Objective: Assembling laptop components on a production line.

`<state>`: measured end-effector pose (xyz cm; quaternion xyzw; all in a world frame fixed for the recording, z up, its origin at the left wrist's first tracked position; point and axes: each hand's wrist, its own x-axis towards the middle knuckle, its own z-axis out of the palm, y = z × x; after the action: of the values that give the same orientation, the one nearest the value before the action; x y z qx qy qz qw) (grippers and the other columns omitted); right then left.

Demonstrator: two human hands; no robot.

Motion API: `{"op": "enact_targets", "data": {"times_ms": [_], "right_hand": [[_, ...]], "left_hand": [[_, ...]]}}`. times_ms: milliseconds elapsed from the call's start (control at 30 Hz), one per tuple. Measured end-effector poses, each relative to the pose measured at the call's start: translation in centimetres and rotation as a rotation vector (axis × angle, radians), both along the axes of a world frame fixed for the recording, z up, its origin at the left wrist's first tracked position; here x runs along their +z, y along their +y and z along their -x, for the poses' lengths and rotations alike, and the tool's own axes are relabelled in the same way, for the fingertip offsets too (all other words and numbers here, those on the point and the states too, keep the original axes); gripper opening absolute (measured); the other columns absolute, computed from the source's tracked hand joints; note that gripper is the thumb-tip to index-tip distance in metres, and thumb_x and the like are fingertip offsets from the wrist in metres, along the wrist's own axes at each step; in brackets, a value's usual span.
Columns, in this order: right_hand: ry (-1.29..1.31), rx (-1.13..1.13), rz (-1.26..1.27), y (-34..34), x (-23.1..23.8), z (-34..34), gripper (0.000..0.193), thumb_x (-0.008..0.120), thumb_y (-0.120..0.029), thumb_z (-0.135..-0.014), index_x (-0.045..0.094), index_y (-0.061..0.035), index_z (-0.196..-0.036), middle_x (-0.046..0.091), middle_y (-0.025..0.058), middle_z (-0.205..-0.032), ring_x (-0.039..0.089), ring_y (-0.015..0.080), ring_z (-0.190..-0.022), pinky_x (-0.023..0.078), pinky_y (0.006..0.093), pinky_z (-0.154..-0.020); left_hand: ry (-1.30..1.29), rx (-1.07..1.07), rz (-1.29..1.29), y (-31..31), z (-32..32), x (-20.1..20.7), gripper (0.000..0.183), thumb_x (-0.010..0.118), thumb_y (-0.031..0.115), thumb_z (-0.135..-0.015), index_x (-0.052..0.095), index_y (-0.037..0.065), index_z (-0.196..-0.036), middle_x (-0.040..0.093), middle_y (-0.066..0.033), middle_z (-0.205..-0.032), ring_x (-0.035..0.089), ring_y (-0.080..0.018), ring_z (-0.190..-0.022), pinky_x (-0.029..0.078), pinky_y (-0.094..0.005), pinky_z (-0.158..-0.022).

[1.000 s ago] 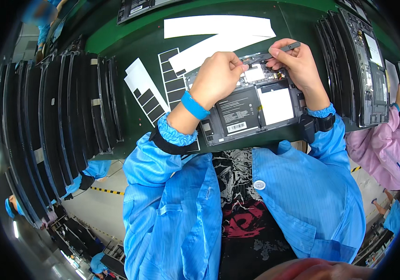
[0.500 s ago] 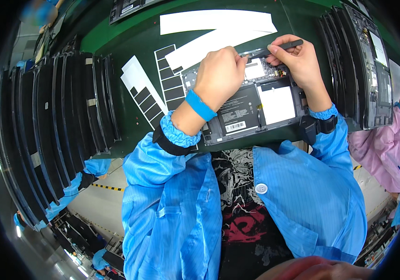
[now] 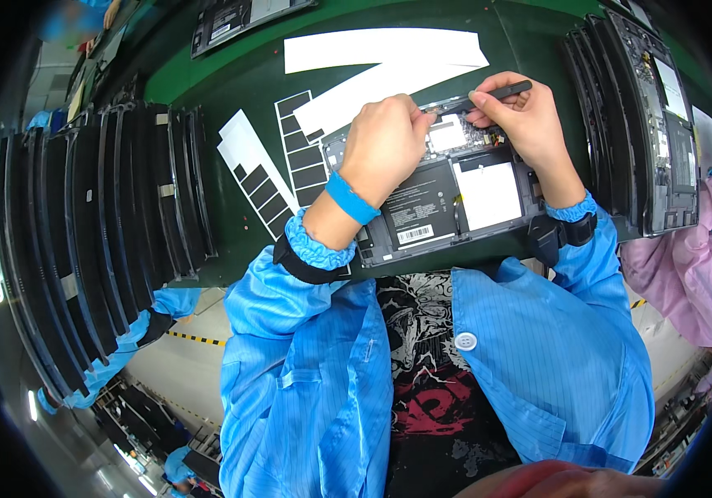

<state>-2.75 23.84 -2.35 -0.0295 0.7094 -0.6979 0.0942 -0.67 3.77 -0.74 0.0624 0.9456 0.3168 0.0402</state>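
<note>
An opened laptop base point(image 3: 476, 236) lies on the green bench in front of me, with a black battery point(image 3: 418, 207) and a white rectangular panel point(image 3: 489, 191) inside. My right hand point(image 3: 522, 116) pinches slim black tweezers point(image 3: 512, 90), held low over the base's far edge with the tip pointing left. Over the base's far left part is my left hand point(image 3: 385, 137), its fingers curled and the thumb pressed to the forefinger near that tip. What sits between those fingers is hidden. A blue band point(image 3: 352, 199) circles my left wrist.
White paper strips point(image 3: 381, 51) lie beyond the base. Sheets of black rectangular stickers point(image 3: 265, 195) are to its left. Upright rows of dark laptop parts point(image 3: 107, 232) stand left, with more point(image 3: 638, 124) at right. Another person's pink sleeve point(image 3: 688, 257) shows at far right.
Both hands stay over the base's far edge, close together. The tweezers have shifted slightly left and down in the picture; the whole view has moved a little.
</note>
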Motion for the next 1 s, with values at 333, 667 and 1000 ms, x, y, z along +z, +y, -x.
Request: {"op": "enact_targets", "data": {"times_ms": [333, 667, 1000], "right_hand": [[-0.014, -0.007, -0.006, 0.1, -0.1, -0.2, 0.018, 0.069, -0.006, -0.085, 0.062, 0.0068, -0.095, 0.069, 0.0148, -0.08, 0.071, 0.0169, -0.075, 0.057, 0.0238, -0.066], [0.137, -0.153, 0.155, -0.5, -0.7, 0.1, 0.019, 0.065, -0.011, -0.091, 0.063, 0.0067, -0.097, 0.067, 0.013, -0.088, 0.069, 0.0199, -0.078, 0.057, 0.0268, -0.071], [0.04, -0.154, 0.05, 1.4, 2.4, -2.4, 0.029, 0.059, -0.015, -0.095, 0.06, 0.0054, -0.115, 0.068, 0.0154, -0.096, 0.07, 0.0214, -0.082, 0.057, 0.0249, -0.068]], "left_hand": [[-0.045, -0.028, 0.108, -0.2, 1.1, 0.3, 0.034, 0.075, 0.03, -0.077, 0.066, -0.001, -0.065, 0.062, -0.0162, -0.056, 0.065, -0.0274, -0.056, 0.051, -0.0364, -0.056], [-0.146, 0.028, 0.211, -0.6, 1.6, 0.3, 0.04, 0.067, 0.04, -0.078, 0.07, 0.002, -0.067, 0.064, -0.0181, -0.062, 0.066, -0.0355, -0.065, 0.053, -0.0433, -0.065], [0.305, 0.249, 0.126, -13.2, -10.5, 1.4, 0.035, 0.067, 0.027, -0.083, 0.063, 0.001, -0.105, 0.062, -0.0191, -0.114, 0.061, -0.0359, -0.1, 0.049, -0.0438, -0.081]]}}
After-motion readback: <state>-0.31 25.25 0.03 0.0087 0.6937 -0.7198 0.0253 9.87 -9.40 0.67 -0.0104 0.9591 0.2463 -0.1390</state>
